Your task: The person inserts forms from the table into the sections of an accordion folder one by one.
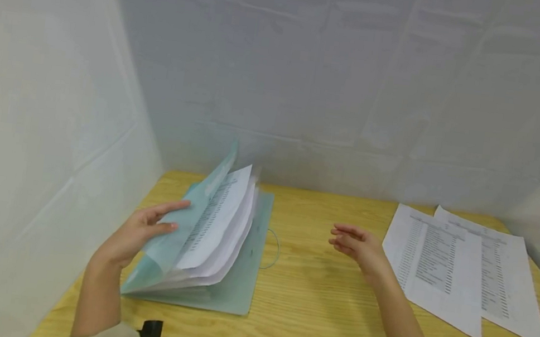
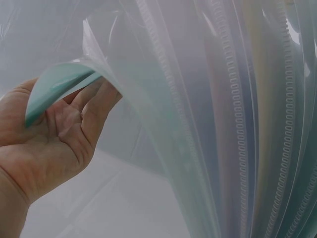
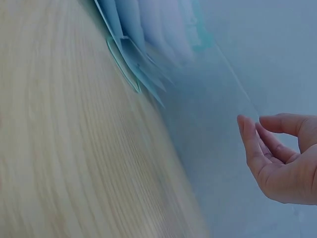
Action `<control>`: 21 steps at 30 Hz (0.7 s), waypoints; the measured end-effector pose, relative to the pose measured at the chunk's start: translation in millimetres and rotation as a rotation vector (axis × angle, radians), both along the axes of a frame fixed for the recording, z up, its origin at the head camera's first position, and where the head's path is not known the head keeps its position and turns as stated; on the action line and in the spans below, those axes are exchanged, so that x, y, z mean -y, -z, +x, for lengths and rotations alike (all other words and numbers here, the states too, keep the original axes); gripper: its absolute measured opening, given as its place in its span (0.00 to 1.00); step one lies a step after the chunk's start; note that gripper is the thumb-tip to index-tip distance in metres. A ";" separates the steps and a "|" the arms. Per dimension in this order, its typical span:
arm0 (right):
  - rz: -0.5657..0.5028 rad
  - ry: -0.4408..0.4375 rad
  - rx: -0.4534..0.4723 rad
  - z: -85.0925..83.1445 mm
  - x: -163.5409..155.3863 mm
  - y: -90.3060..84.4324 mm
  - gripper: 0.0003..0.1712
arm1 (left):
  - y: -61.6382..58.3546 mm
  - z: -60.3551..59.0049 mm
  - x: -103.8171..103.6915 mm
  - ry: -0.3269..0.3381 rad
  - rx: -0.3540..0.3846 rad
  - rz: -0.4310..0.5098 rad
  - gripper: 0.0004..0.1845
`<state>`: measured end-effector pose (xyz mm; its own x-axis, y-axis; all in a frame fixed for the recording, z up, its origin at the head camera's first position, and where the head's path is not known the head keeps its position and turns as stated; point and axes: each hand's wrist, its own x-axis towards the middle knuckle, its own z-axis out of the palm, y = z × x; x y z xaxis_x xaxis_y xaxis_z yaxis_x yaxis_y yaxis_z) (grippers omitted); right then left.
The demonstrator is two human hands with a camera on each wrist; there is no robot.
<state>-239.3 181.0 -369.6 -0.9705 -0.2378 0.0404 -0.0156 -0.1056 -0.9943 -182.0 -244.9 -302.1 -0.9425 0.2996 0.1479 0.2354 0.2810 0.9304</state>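
A teal folder point(image 1: 236, 282) lies on the wooden table point(image 1: 315, 297) at the left, its clear sleeves and printed sheets point(image 1: 218, 218) fanned upward. My left hand point(image 1: 149, 227) rests with straight fingers against the raised teal cover point(image 1: 170, 240). In the left wrist view the cover's edge point(image 2: 54, 87) lies across the left hand point(image 2: 59, 134), with ridged clear sleeves point(image 2: 233, 124) beyond it. My right hand point(image 1: 354, 243) hovers above the table's middle, fingers relaxed and holding nothing. The right wrist view shows the right hand point(image 3: 282, 153) apart from the blurred folder point(image 3: 143, 44).
Two printed sheets point(image 1: 440, 268) point(image 1: 509, 282) lie overlapping on the table at the right. A thin elastic loop point(image 1: 274, 248) sticks out from the folder's right edge. White sheeting point(image 1: 311, 83) walls the table at the back and both sides.
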 end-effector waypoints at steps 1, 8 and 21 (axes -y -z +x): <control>0.008 0.005 -0.006 0.6 -6.5 -0.5 0.23 | -0.1 0.0 0.1 0.000 0.000 -0.002 0.25; -0.023 0.071 -0.018 4.5 -54.2 -3.2 0.20 | -0.6 0.3 0.6 -0.003 0.001 -0.016 0.25; 0.042 0.231 -0.104 -16.2 -157.2 40.2 0.19 | -4.4 1.7 -3.0 0.007 0.010 -0.007 0.25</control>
<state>-255.5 338.2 -409.8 -0.9904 -0.0134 0.1378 -0.1371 -0.0456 -0.9895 -180.3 -242.0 -297.7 -0.9418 0.3072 0.1366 0.2282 0.2859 0.9307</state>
